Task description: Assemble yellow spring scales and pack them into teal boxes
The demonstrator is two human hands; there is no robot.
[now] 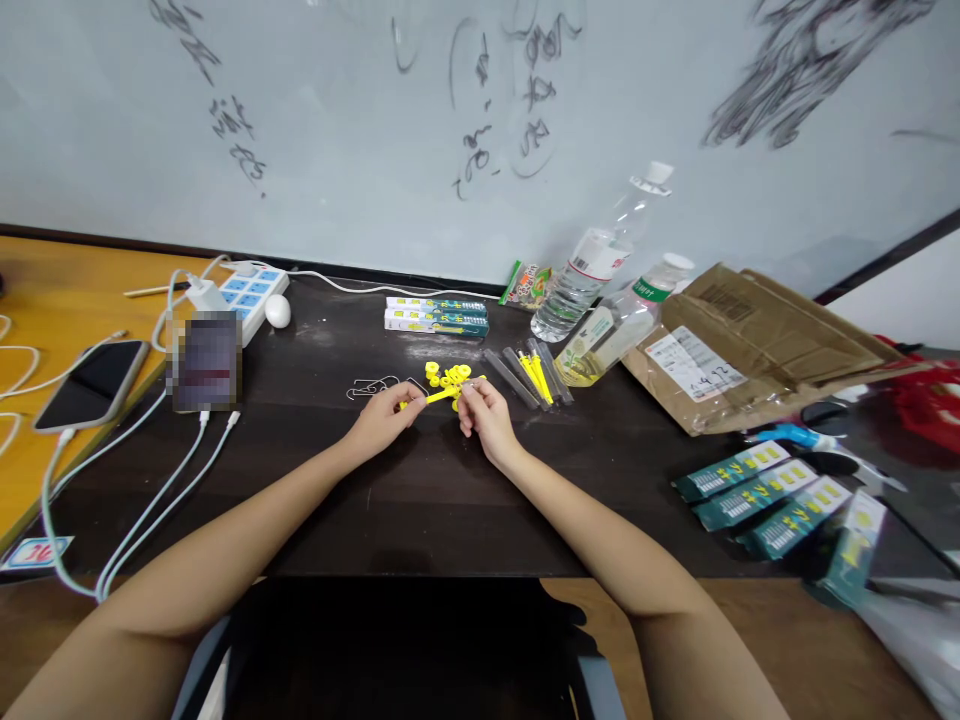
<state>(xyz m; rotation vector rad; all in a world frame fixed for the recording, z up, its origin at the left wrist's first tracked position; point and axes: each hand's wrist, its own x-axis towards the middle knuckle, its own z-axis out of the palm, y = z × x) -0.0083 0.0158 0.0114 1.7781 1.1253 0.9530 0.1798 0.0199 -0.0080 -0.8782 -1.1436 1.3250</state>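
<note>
A slim yellow plastic stick (439,396) lies level between my two hands, above the dark table. My left hand (384,418) is closed in a pinch on its left end. At the right end, the fingertips of my right hand (489,418) are pressed together; what they hold is too small to make out. Just behind my fingers is a pile of small round yellow pieces (433,371), partly hidden. Bent metal wire pieces (366,388) rest left of the pile. Clear tubes (510,379) and several yellow sticks (535,376) lie to the right of my right hand.
Two slim boxes (436,322) sit behind the pile. Bottles (589,275), a snack packet (527,285) and a cardboard parcel (720,345) stand back right. Several green boxes (795,515) lie right. Phones (94,385), cables and a power strip (259,300) occupy the left.
</note>
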